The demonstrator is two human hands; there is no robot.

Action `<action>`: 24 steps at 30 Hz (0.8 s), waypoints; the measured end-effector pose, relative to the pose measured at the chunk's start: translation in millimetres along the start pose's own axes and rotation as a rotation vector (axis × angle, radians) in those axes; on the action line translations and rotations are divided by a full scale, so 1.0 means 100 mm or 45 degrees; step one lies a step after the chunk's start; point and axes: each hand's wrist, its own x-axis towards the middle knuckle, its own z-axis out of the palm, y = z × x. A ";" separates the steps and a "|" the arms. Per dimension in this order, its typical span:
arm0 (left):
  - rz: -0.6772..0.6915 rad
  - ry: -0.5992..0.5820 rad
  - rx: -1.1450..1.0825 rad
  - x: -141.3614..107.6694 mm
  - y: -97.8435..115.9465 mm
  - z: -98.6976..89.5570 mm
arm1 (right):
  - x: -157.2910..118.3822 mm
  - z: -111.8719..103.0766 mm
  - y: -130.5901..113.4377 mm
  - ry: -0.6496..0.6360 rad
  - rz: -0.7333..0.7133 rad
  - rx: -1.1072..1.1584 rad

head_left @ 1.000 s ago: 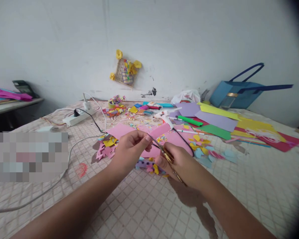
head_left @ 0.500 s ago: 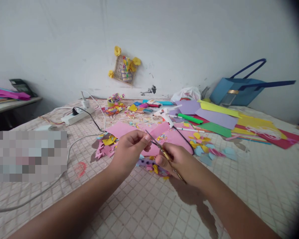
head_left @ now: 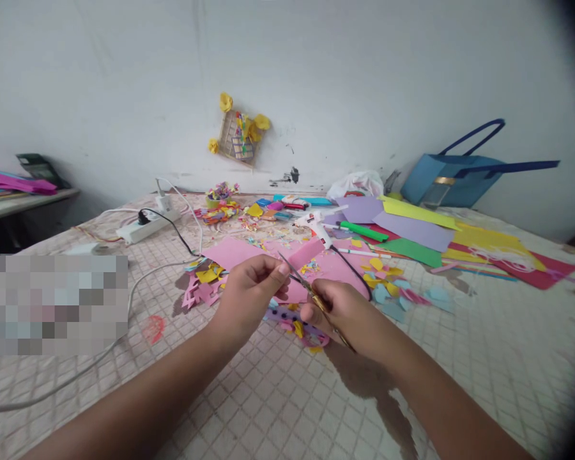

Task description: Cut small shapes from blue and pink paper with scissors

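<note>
My right hand [head_left: 342, 313] is wrapped round a pair of scissors [head_left: 320, 301] with gold-coloured handles, whose blades point up and left. The blades stand slightly apart, close by the fingertips of my left hand [head_left: 256, 287]. Thumb and forefinger of that hand are pinched together; whatever is between them is hidden or too small to name. Below both hands lie pink paper sheets [head_left: 234, 250] with tiny coloured scraps on them. A purple strip with dark dots [head_left: 283, 315] and pink and yellow bits lies just under the scissors.
A white glue gun [head_left: 316, 223] with a black cord rests behind my hands. Coloured paper sheets [head_left: 414, 230] spread to the right, before a blue bag [head_left: 453, 179]. At left are a power strip [head_left: 148, 225] and a grey cable [head_left: 130, 313]. Yellow and blue cuttings [head_left: 383, 284] lie nearby.
Both hands keep nearly the same pose. The scissor blades look a little closer together than before. The whole view has shifted slightly.
</note>
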 end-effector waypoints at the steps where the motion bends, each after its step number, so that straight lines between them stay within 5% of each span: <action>1: -0.010 -0.007 0.004 0.00 0.00 0.00 | 0.00 0.00 0.00 0.001 -0.018 0.002; 10: -0.029 -0.021 0.004 0.00 0.02 0.02 | 0.01 0.04 0.02 -0.100 0.058 0.260; 24: -0.045 -0.074 0.008 -0.02 0.03 0.04 | -0.01 0.03 -0.03 0.000 -0.031 0.068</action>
